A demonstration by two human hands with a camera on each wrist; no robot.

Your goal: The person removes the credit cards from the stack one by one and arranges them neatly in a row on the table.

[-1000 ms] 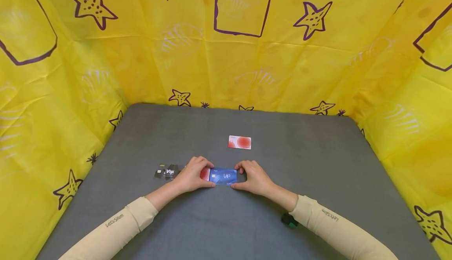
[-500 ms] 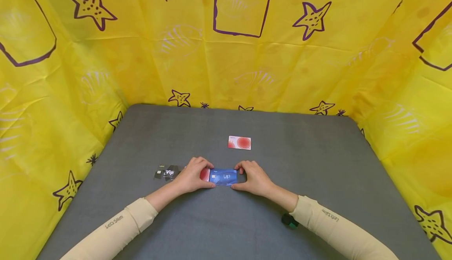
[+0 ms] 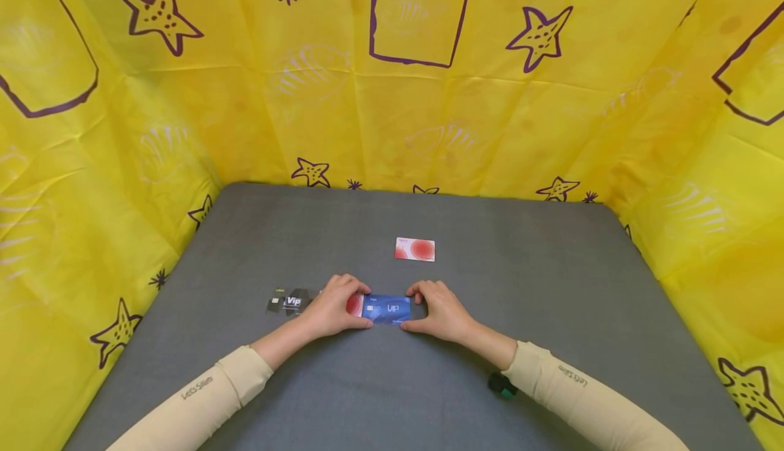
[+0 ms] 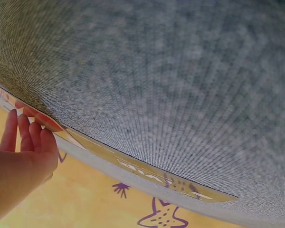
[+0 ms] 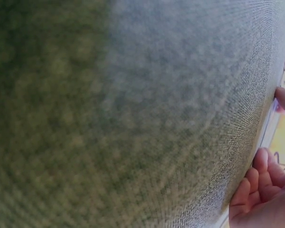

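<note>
A blue card (image 3: pixel 387 309) marked VIP lies flat on the grey tabletop, between the two hands. My left hand (image 3: pixel 335 306) pinches its left end, thumb at the near edge and fingers at the far edge. At the right end, my right hand (image 3: pixel 446 311) pinches it the same way. A red-and-white card (image 3: pixel 354 304) lies at the blue card's left side, partly covered by the left hand. Further left is a black card (image 3: pixel 294 300) with white Vip lettering. In the left wrist view, the left fingers (image 4: pixel 48 141) are at the red card. A dark patch right of the blue card is unclear.
Beyond the hands lies another white card (image 3: pixel 415 249) with red circles. A small black-and-green object (image 3: pixel 502 384) sits beside the right sleeve. Yellow patterned cloth (image 3: pixel 392 118) walls the table (image 3: pixel 527 254) at the back and sides.
</note>
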